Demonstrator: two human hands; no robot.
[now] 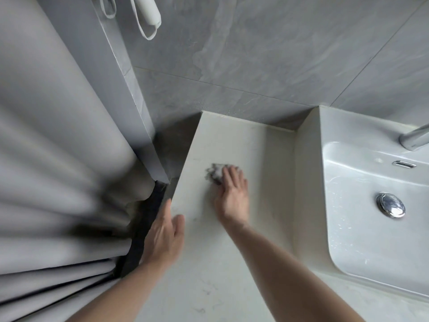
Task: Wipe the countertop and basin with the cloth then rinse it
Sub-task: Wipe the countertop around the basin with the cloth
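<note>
While the grey cloth (214, 173) lies bunched on the bench (243, 145), your right hand (232, 194) presses it flat-fingered to scrub. Your left hand (164, 233), relaxed and holding nothing, rests at the bench's edge, probably for balance; the basin (362, 228) waits to the right.

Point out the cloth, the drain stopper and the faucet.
cloth (214, 172): head view, crumpled part left of the right hand's fingers.
drain stopper (391, 204): head view, middle of chrome cap.
faucet (414, 138): head view, spout near its tip.
</note>
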